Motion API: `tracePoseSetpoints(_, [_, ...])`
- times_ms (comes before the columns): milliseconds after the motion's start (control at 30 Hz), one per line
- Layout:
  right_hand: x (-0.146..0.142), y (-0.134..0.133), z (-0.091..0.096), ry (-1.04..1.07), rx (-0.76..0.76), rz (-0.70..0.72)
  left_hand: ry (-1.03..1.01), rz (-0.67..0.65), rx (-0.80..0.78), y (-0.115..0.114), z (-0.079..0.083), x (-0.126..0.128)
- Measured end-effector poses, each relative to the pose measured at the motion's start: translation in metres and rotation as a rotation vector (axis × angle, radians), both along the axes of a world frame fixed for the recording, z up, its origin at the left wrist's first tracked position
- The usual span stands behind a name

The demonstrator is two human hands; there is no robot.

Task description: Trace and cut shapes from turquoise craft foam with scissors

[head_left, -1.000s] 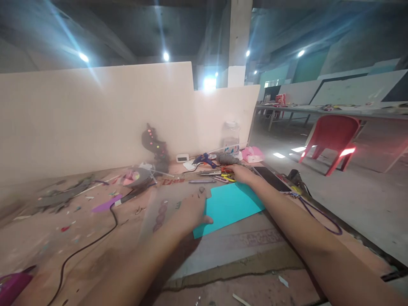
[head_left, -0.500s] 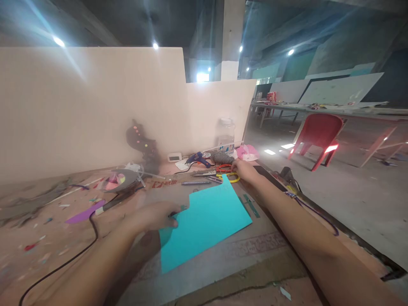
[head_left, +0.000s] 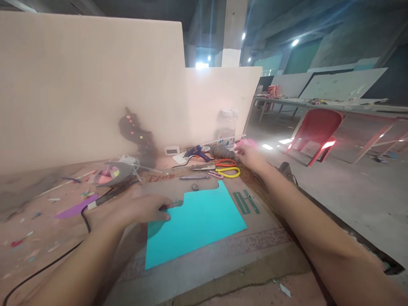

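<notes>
Quick update from the feed: the teal paper sheet (head_left: 197,221) lies flat on the cardboard mat (head_left: 223,259) in front of the person, and it has slid a little toward the left and nearer compared with half a second back, so more of the green print (head_left: 246,202) on the mat shows beside its right edge. The left hand (head_left: 140,211) stays at the sheet's upper left corner, fingertips down on the edge next to a small dark bit. I can't tell if it's pinching the paper or just pressing on it. The right hand (head_left: 251,156) is the bigger change: it was on the yellow-handled scissors (head_left: 228,172) before. Now it's past them, further back and to the right, with its fingers loosely apart and blurry, near the pink thing (head_left: 247,142) by the plastic jar (head_left: 227,126). So the yellow scissors lie in plain view now, with the orange-handled scissors (head_left: 223,162) just behind them, touching or nearly so. The blue glue gun (head_left: 196,152) and the pen (head_left: 194,177) are right where they were.
</notes>
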State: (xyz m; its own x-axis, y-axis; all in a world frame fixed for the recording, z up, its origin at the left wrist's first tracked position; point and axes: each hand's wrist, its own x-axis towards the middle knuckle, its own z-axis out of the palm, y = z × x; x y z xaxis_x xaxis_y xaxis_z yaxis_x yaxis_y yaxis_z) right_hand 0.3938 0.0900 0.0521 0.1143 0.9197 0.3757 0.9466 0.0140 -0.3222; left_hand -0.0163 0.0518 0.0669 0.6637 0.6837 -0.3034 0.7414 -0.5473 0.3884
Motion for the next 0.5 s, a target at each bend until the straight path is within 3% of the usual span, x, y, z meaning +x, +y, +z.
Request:
tracePoseSetpoints(100, [-0.027, 0.006, -0.012, -0.065, -0.089, 0.086, 0.025, 0.017, -0.026, 0.001, -0.004, 0.004])
tracePoseSetpoints(233, [-0.048, 0.018, -0.028, -0.117, -0.165, 0.068, 0.049, 0.039, -0.028, 0.003, -0.011, 0.006])
tracePoseSetpoints(333, [-0.046, 0.030, -0.032, -0.114, -0.256, 0.035, 0.061, 0.055, -0.030, 0.006, -0.018, 0.006])
tracePoseSetpoints(500, [-0.030, 0.041, -0.024, -0.079, -0.408, 0.066, 0.048, 0.089, -0.051, 0.011, -0.027, 0.004])
